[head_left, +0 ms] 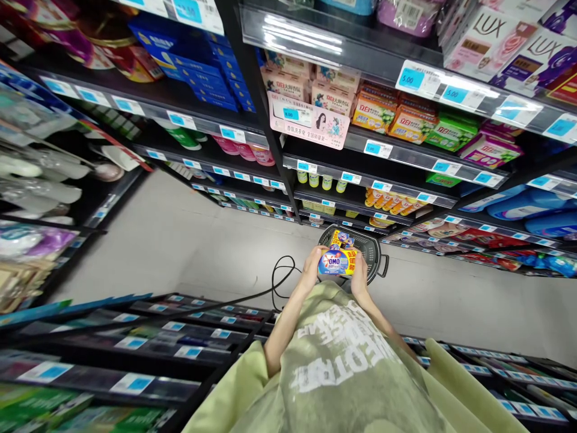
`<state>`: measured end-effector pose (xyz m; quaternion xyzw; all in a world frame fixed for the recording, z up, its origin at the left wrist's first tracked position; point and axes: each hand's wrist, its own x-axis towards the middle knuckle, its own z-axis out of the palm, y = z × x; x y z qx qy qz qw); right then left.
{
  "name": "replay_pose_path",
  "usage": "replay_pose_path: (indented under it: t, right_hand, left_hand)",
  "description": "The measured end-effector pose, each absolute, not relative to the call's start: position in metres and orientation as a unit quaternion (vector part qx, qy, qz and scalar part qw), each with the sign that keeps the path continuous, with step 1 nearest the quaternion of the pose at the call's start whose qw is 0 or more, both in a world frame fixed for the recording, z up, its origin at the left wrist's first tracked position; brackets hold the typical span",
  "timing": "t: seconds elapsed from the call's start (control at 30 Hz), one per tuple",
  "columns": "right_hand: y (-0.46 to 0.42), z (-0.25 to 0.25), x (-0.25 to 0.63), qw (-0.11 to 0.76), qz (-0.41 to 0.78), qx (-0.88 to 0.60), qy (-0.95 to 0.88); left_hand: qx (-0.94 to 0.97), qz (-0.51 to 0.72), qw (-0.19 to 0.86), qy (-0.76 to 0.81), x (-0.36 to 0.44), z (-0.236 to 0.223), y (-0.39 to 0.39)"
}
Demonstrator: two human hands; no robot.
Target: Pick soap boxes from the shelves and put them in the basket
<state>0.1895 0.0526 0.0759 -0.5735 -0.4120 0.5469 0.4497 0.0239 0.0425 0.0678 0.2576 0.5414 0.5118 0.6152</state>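
A blue and yellow OMO soap pack (337, 263) is held level in front of my shirt, one hand at each end. My left hand (312, 264) wraps its left end, and my right hand (359, 272) grips the right end. Just beyond the pack, a dark grey shopping basket (371, 246) sits on the floor. Inside it lie similar blue and yellow packs (342, 238). The near part of the basket is hidden behind the held pack and my hands.
Ahead, a black shelf unit holds boxed soaps (381, 111), pink soap boxes (288, 84) and blue bottles (532, 207). A black cable (274, 282) loops over the grey floor (216, 240) at left. More shelves (180, 343) stand close behind me, and kitchen utensils (40, 174) hang at far left.
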Motion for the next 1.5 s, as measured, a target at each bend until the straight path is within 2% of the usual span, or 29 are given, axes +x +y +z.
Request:
replay_pose_path:
  t: [0.77,1.5]
  right_hand:
    - [0.052,0.072,0.192,0.438,0.514,-0.600,-0.429]
    - [0.046,0.074,0.195,0.446,0.513,-0.598,-0.424]
  left_hand:
    - [0.264,0.514,0.616,0.535,0.025,0.056,0.041]
    - [0.261,0.492,0.623,0.549,0.030,0.065,0.038]
